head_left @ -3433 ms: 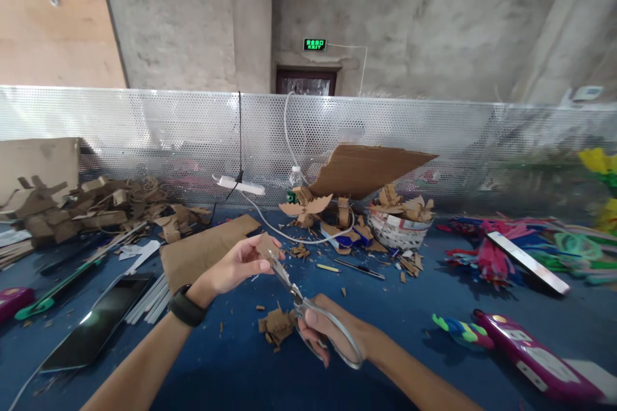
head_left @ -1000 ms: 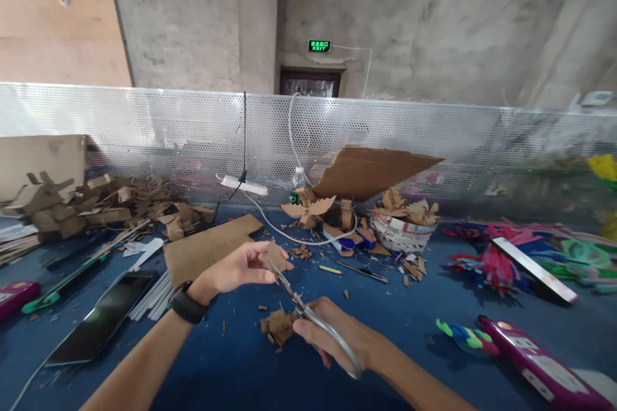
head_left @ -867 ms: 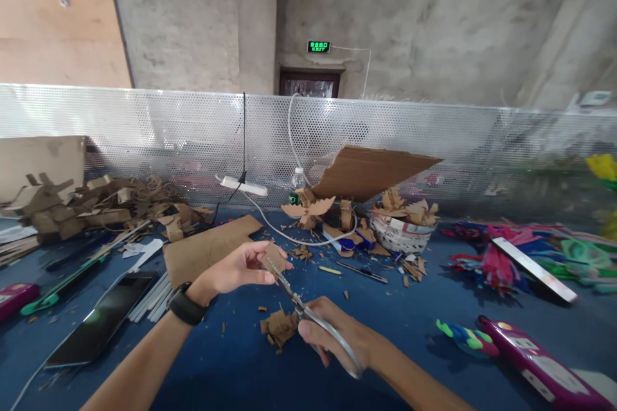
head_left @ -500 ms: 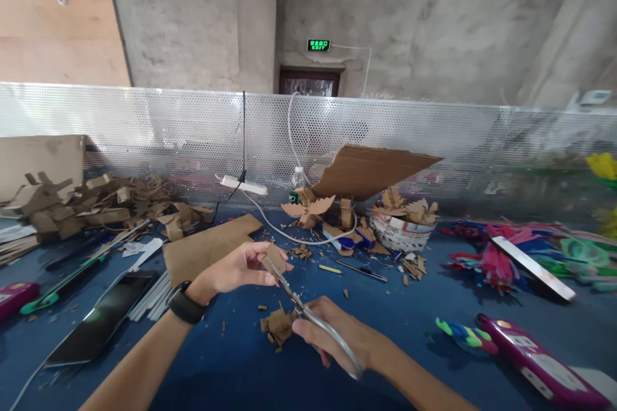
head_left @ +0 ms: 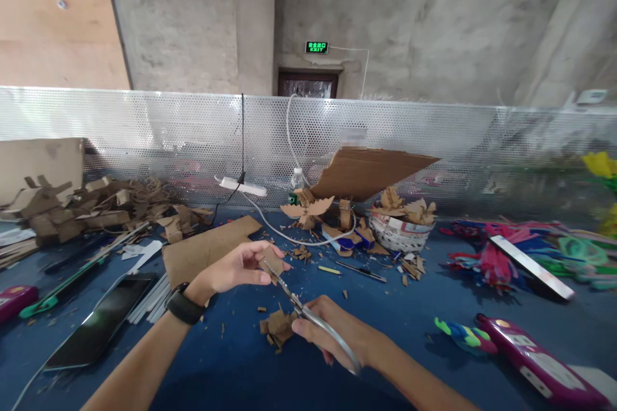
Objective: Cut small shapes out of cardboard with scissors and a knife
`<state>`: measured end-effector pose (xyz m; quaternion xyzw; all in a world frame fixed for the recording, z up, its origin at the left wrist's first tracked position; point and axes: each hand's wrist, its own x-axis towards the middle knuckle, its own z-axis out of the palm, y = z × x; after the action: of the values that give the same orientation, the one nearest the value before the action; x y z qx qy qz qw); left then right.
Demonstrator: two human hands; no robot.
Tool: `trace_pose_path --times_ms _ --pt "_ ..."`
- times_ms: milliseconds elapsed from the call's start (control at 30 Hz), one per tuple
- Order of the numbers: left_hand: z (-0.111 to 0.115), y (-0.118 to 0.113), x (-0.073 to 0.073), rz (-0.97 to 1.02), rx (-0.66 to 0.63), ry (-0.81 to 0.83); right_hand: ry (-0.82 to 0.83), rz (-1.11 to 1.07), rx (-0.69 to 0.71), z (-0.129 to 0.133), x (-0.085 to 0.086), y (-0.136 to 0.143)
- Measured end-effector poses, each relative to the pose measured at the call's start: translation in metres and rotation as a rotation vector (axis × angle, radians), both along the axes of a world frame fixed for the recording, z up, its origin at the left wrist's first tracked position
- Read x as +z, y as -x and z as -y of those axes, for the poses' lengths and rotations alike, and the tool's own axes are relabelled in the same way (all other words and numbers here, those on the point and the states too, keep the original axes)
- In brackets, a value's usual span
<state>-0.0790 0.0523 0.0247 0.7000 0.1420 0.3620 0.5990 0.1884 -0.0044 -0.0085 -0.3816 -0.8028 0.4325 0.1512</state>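
Through the head view, my only feed, I take the small cardboard piece (head_left: 274, 261) as the dial's centre, with twelve towards the perforated panel (head_left: 202, 135). The left hand (head_left: 241, 268) reaches in from nine o'clock and pinches the piece above the table (head_left: 385, 340), thumb in front and fingers behind. The right hand (head_left: 332, 331) lies at five o'clock, closed around the handles of the scissors (head_left: 324, 320); their blades point at eleven and overlap the piece's face. I can't tell how far apart the blades are.

My main worry is the left fingertips (head_left: 288, 266), which show just past the piece's right edge, near the blade line. If the pinch slipped or the piece twisted, I judge a blade could nick skin. The piece looks thin, so a blunt or slanted bite might fold or tear it instead of cutting cleanly. So little of it is free of the fingers that turning it could loosen the hold.

At six o'clock a clump of cardboard (head_left: 278, 329) sits beneath the work; a dropped offcut could get lost among its scraps. Towards eight, the dark tablet-like device (head_left: 101, 324) lies near the left forearm (head_left: 139, 359), where a wide elbow swing might knock it.
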Motion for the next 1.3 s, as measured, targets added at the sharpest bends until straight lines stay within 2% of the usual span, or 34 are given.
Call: trace_pose_path --times_ms 200,533,733,800,1000,1133,1300 --pt "-0.001 0.001 -0.002 -0.039 0.004 -0.007 -0.050 -0.125 0.143 -0.003 0.000 -0.003" --pt "0.000 0.001 0.001 -0.083 0.009 0.008 0.022 0.041 0.000 0.005 0.011 0.001" --pt "0.000 0.001 0.002 -0.045 0.040 -0.016 -0.030 -0.128 0.091 -0.004 0.006 -0.004" --pt "-0.002 0.001 0.000 0.021 0.096 -0.040 -0.055 -0.160 0.119 -0.009 0.004 -0.007" --pt "-0.014 0.000 -0.014 0.161 0.382 -0.063 -0.133 -0.217 0.098 -0.018 -0.002 -0.012" --pt "-0.011 -0.010 -0.016 0.227 0.435 -0.066 -0.156 -0.275 0.107 -0.020 -0.009 -0.011" --pt "0.002 -0.027 -0.014 0.234 0.440 -0.065 -0.085 -0.327 0.113 -0.022 -0.016 -0.010"
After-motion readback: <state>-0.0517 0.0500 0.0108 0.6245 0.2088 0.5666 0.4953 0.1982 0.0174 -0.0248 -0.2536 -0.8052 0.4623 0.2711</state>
